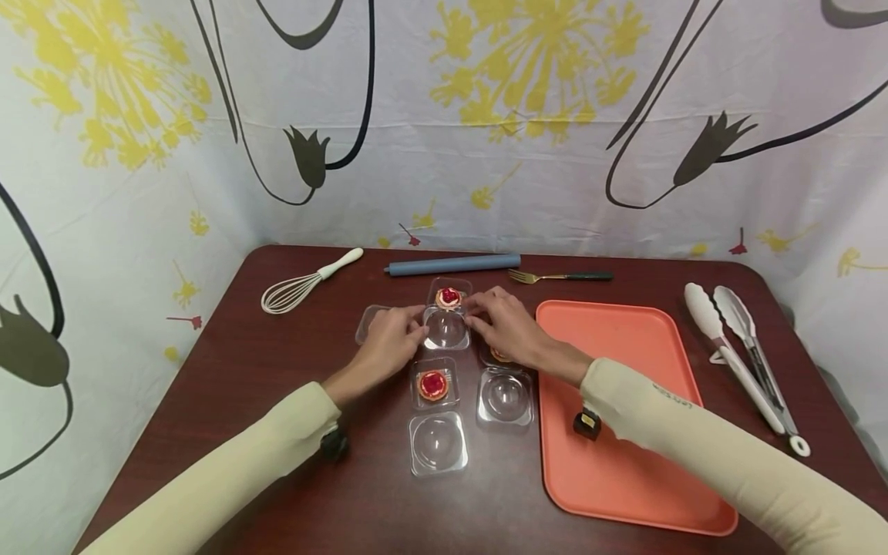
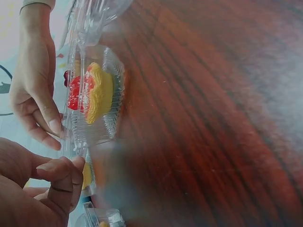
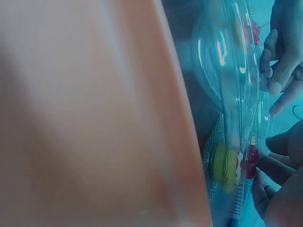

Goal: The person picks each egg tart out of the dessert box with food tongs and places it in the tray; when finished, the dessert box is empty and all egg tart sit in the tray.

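A clear plastic clamshell container stands open at the back, its lid (image 1: 446,330) toward me and a red-topped tart (image 1: 449,299) in its base. My left hand (image 1: 391,338) pinches the lid's left edge, and my right hand (image 1: 509,325) pinches the right edge near the hinge. Closer to me, a second open container (image 1: 438,443) holds another red-topped tart (image 1: 433,385). Under my right forearm, a third open container (image 1: 505,397) holds a tart mostly hidden by the wrist. Another clear container (image 1: 368,322) is partly covered by my left hand.
An orange tray (image 1: 617,478) lies right of the containers, beneath my right forearm. Tongs (image 1: 745,354) lie at the far right. Along the back are a whisk (image 1: 305,285), a blue rolling pin (image 1: 454,265) and a fork (image 1: 562,276). A patterned curtain hangs behind the table.
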{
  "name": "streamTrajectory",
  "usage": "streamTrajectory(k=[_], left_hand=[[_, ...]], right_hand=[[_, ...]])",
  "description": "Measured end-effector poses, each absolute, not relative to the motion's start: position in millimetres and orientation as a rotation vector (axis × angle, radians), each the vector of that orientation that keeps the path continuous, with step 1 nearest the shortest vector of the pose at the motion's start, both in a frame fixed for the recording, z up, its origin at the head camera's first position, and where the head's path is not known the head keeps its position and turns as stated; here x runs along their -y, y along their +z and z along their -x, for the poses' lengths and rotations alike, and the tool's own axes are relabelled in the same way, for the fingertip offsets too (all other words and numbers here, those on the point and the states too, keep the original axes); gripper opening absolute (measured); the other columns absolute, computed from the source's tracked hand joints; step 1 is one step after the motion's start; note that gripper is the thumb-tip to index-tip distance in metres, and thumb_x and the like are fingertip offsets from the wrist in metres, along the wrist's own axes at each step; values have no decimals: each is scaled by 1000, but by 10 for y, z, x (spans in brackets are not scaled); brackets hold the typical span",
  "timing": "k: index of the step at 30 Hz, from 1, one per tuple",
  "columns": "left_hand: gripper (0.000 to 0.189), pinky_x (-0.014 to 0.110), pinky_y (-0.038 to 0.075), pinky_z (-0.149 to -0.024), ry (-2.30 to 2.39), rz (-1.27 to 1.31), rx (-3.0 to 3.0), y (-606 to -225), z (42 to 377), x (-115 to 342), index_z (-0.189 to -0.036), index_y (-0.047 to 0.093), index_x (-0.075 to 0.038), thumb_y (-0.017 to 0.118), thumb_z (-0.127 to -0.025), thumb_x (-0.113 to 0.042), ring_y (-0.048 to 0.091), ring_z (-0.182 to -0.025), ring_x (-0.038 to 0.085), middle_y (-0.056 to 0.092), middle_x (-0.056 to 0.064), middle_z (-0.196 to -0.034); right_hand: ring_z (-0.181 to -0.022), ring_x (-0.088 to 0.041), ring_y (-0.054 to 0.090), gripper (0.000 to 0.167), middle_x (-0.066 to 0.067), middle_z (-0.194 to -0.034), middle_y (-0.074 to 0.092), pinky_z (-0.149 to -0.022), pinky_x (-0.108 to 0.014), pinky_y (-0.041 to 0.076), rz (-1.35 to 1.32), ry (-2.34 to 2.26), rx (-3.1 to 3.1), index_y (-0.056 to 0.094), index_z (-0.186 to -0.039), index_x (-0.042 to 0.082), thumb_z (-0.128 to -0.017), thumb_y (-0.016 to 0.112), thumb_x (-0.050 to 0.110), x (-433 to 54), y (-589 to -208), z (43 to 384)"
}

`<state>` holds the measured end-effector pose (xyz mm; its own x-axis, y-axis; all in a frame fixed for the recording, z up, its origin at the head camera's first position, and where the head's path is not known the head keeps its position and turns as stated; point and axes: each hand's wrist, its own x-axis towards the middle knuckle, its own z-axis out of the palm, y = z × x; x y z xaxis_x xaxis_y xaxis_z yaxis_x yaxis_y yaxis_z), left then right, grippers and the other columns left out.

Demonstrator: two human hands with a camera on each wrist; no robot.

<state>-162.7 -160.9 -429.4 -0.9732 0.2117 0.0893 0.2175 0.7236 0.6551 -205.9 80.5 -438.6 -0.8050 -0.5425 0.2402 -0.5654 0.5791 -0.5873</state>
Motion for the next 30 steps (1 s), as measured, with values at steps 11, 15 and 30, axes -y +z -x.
streamTrajectory(k=[11, 15, 30], left_hand=[[46, 28, 52, -63, -1133, 352, 2947, -4306, 1591, 1560, -140, 66, 15, 77, -98, -1, 61, -63, 9, 75, 4, -76], [45, 29, 55, -67, -1147, 368, 2965, -4293, 1590, 1551, -141, 66, 15, 76, -100, -1, 64, -66, 10, 76, 7, -77], [38, 35, 57, -73, -1011, 452, 2885, -4197, 1601, 1832, -134, 72, 12, 76, -102, -9, 65, -68, 15, 78, 10, -83]], right_hand=[[-115, -31, 61, 24, -13, -111, 78, -100, -51, 55, -1001, 941, 2813, 78, -122, -3, -102, 80, 10, -846, -4398, 2012], [-114, -32, 61, 21, -11, -107, 78, -101, -51, 54, -1014, 931, 2805, 80, -118, -2, -99, 82, 9, -852, -4405, 1999], [-114, -33, 61, 23, -16, -111, 80, -102, -52, 54, -1035, 855, 2747, 79, -120, -3, -101, 80, 10, -860, -4298, 2012]])
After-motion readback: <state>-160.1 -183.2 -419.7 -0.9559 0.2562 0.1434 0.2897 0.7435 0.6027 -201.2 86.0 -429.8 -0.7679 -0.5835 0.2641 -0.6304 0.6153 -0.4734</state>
